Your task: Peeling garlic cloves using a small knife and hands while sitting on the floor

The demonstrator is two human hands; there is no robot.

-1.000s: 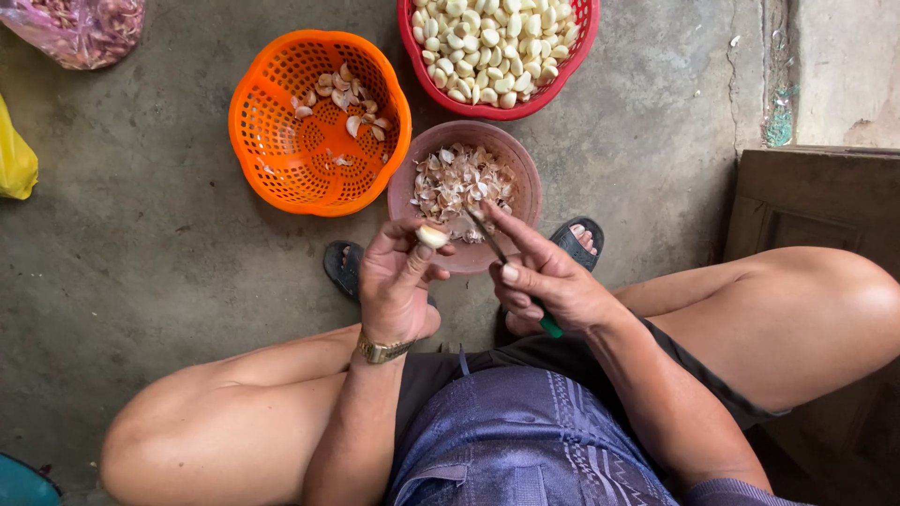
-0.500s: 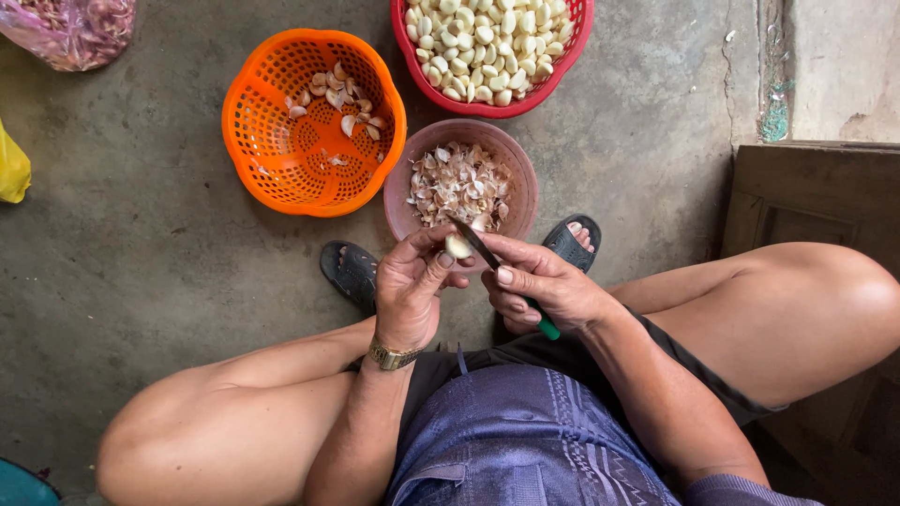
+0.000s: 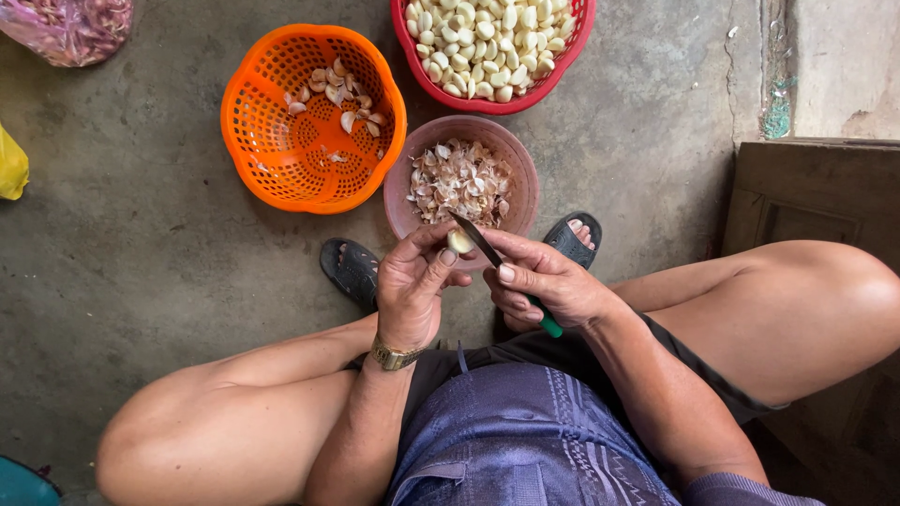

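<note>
We note two packages on the concrete floor, each cut by the frame: a translucent pinkish plastic bag of reddish contents [image 3: 66, 28] at top left and a yellow plastic bag [image 3: 11, 167] at the left edge below it.

A home's doorstep or yard used as a food-prep spot: bare concrete floor [image 3: 141, 244], stained wall [image 3: 844, 66] at two o'clock, wooden door panel [image 3: 816, 197] at three, plastic baskets at twelve holding garlic cloves [image 3: 487, 42].
</note>
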